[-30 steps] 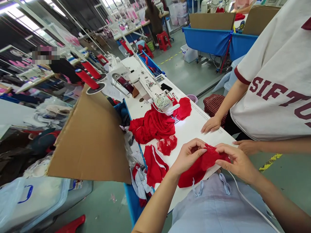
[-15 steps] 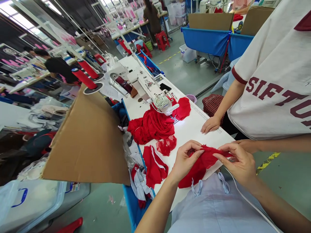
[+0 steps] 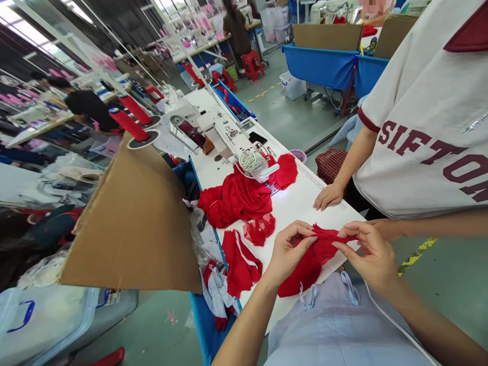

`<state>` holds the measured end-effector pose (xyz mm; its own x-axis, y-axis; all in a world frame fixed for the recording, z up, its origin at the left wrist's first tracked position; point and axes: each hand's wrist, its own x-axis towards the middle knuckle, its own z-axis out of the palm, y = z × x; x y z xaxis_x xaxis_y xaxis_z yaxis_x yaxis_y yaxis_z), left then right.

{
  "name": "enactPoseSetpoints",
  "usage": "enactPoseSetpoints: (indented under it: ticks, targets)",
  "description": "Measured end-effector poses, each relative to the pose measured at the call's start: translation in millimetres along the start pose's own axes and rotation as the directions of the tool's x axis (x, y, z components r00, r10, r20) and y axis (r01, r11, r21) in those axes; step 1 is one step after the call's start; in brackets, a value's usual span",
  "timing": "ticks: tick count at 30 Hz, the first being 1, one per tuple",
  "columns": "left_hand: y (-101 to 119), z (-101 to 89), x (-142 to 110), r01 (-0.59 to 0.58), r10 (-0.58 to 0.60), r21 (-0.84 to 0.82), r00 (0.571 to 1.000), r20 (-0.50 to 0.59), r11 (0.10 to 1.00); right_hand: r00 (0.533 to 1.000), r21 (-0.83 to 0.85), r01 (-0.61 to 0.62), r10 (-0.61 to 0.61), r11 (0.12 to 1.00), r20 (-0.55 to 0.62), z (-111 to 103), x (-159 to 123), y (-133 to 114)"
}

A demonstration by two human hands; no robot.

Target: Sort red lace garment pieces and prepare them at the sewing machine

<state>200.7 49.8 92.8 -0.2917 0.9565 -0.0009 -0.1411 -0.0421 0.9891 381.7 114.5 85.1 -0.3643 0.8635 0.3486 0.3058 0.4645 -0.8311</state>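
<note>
A piece of red fabric (image 3: 323, 248) is stretched between my two hands above the near end of the white table. My left hand (image 3: 290, 249) pinches its left end between thumb and fingers. At the other end, my right hand (image 3: 369, 249) grips the edge the same way. Below lies another red cloth piece (image 3: 299, 277), partly covered by the held one. Farther left on the table are a red piece with a white strip (image 3: 242, 262), a sheer red lace piece (image 3: 260, 229) and a heaped pile of red fabric (image 3: 242, 195).
A white sewing machine (image 3: 236, 137) stands on the table (image 3: 290, 213), with red thread cones (image 3: 127, 124) behind. A cardboard sheet (image 3: 137, 223) rises at left, beside a blue cloth trough (image 3: 204, 325). At right a co-worker in a white shirt (image 3: 427, 137) rests a hand (image 3: 328, 196) on the table.
My right hand has shifted slightly left along with the fabric, whose right end sticks out less past the fingers. The whole view has drifted a little.
</note>
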Motion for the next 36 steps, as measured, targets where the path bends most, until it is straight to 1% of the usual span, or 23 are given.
enactPoseSetpoints:
  ticks: [3,7,10,14,17,21,23,26,31,33,36]
  targets:
    - [-1,0.0,1,-0.001,0.001,-0.001,1.0,0.004,1.0,1.0,0.034,-0.011,0.01,0.999,0.025,0,2,2]
    - [-4,-2.9,5,-0.015,0.015,-0.001,1.0,-0.006,1.0,0.995,0.142,-0.051,0.039,0.988,0.09,0,8,3]
    - [-8,-7.9,10,-0.014,0.014,-0.004,1.0,-0.014,1.0,0.991,0.236,-0.066,0.037,0.97,0.128,4,11,4]
    - [-8,-17.5,18,-0.011,0.011,0.001,1.0,-0.013,1.0,0.983,0.297,-0.117,0.069,0.947,0.168,11,17,8]
    - [-6,-24.9,24,-0.025,0.025,0.019,1.0,-0.007,1.0,0.969,0.367,-0.184,0.105,0.912,0.224,14,24,9]
    - [-2,-31.1,30,-0.027,0.027,0.057,1.0,0.012,0.998,0.933,0.47,-0.29,0.136,0.834,0.334,15,33,8]
    - [-1,-32.2,32,-0.017,0.017,0.08,1.0,0.002,0.997,0.926,0.493,-0.305,0.133,0.815,0.353,15,36,6]
    - [0,-32.5,32,0.016,-0.013,0.095,0.999,-0.036,0.995,0.926,0.503,-0.304,0.127,0.809,0.356,15,39,5]
    - [0,-32.6,33,0.043,-0.039,0.077,0.998,-0.056,0.996,0.912,0.512,-0.339,0.141,0.789,0.385,16,42,8]
    - [1,-32.6,34,0.051,-0.047,0.084,0.997,-0.053,0.995,0.911,0.508,-0.341,0.144,0.791,0.388,17,43,9]
    - [3,-33.0,34,0.055,-0.049,0.133,0.998,-0.05,0.99,0.921,0.49,-0.313,0.134,0.814,0.365,18,44,10]
